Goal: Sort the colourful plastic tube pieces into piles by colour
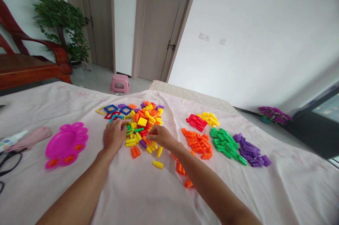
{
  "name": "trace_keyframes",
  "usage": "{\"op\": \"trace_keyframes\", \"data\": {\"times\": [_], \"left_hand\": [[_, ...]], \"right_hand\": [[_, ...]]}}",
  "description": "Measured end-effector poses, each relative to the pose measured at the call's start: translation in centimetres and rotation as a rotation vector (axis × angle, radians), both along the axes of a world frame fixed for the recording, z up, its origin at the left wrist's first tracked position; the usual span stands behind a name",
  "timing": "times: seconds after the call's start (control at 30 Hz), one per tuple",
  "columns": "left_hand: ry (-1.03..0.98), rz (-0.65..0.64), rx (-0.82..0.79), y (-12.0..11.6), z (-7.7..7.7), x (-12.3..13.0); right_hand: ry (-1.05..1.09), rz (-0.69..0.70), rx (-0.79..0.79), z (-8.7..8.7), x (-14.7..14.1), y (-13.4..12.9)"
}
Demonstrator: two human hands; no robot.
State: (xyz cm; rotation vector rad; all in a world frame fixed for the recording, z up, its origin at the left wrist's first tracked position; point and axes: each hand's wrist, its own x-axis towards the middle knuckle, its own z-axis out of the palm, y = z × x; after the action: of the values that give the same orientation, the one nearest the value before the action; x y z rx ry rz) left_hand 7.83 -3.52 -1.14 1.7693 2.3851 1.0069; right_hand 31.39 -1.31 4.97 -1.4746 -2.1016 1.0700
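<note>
Mixed pile (143, 122) of plastic pieces: located on the pink-patterned cloth (132, 196), between the two hands. Left hand (114, 135): at the pile's left edge, fingers bent; whether it grips a piece cannot be told. Right hand (162, 136): at the pile's right side, thumb and fingers close together; a piece between them cannot be confirmed.

Orientation within the pile is irregular. A green piece (139, 130) lies roughly left to right. A purple piece (143, 143) slants from far left to near right. Just outside the near edge, one yellow piece (159, 152) has its long axis running near to far, far end inclined slightly right; nearer, a loose yellow piece (158, 164) lies nearly crosswise, right end slightly nearer.

To the right, the green group (227, 146) extends from far left to near right; the purple group (250, 150) beside it runs likewise.
</note>
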Motion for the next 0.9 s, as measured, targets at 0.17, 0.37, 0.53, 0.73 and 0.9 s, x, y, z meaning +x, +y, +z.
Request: {"op": "trace_keyframes", "data": {"times": [0.17,0.37,0.53,0.73,0.9], "left_hand": [[0.000,-0.018,0.001,0.0,-0.2,-0.2],[0.060,0.031,0.128,-0.9,1.2,0.8],[0.083,-0.292,0.261,-2.2,3.1,4.0],[0.068,-0.464,0.132,-2.6,2.9,6.6],[0.038,-0.500,0.100,-2.4,2.4,6.1]], "right_hand": [[0.378,-0.184,-0.143,0.2,1.9,1.1],[0.575,-0.249,-0.202,0.7,3.4,0.7],[0.718,-0.303,-0.184,0.5,2.6,0.5],[0.809,-0.301,-0.155,-0.9,0.8,-0.3],[0.833,-0.333,-0.062,-1.0,2.3,0.5]]}}
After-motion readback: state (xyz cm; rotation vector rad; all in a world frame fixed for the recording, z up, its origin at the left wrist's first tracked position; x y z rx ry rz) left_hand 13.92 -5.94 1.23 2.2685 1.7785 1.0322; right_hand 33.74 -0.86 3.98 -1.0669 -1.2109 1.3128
